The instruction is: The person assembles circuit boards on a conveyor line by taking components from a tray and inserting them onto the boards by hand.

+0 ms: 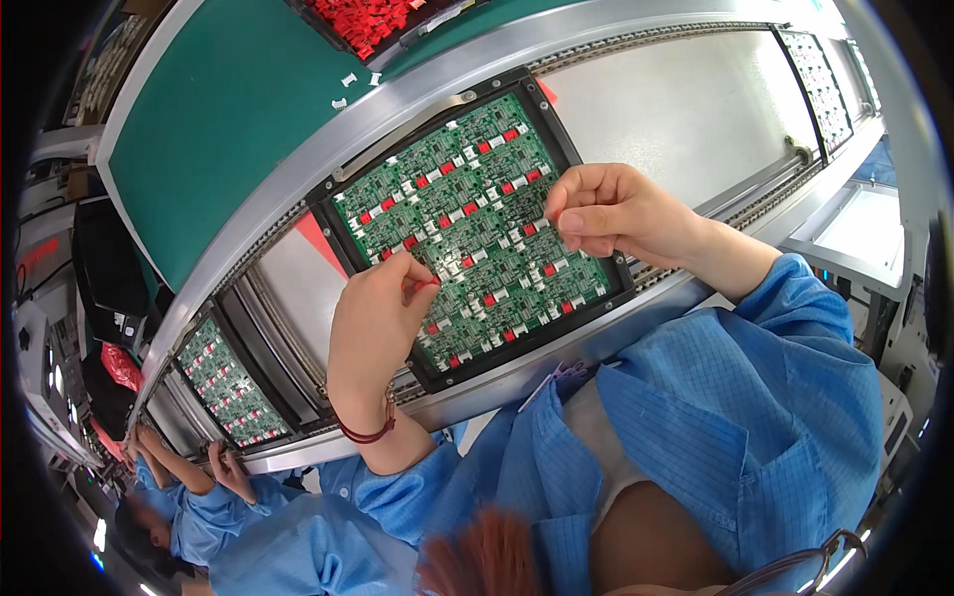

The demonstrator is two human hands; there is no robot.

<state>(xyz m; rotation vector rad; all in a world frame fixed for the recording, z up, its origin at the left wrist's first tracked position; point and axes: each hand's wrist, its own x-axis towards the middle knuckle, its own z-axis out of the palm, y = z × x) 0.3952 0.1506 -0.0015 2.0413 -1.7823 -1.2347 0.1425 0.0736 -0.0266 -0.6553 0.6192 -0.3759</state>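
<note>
A black-framed panel of green circuit boards (507,214) lies in front of me, dotted with small red and white connectors. My left hand (378,313) is closed in a pinch over the panel's left side. A small red connector (429,284) shows at its thumb and index fingertips. At the panel's right edge, my right hand (616,214) is closed with thumb and index finger together. Its fingers hide whatever they may hold. A metal bar (402,136) runs along the frame's far-left edge.
The panel rests on a conveyor with chain rails (636,45). Beyond, a green mat (229,119) bears a black bin of red connectors (363,22) and a few loose white connectors (348,79). Another board panel (227,382) sits left, near a co-worker's hands (231,469); one more (817,89) is far right.
</note>
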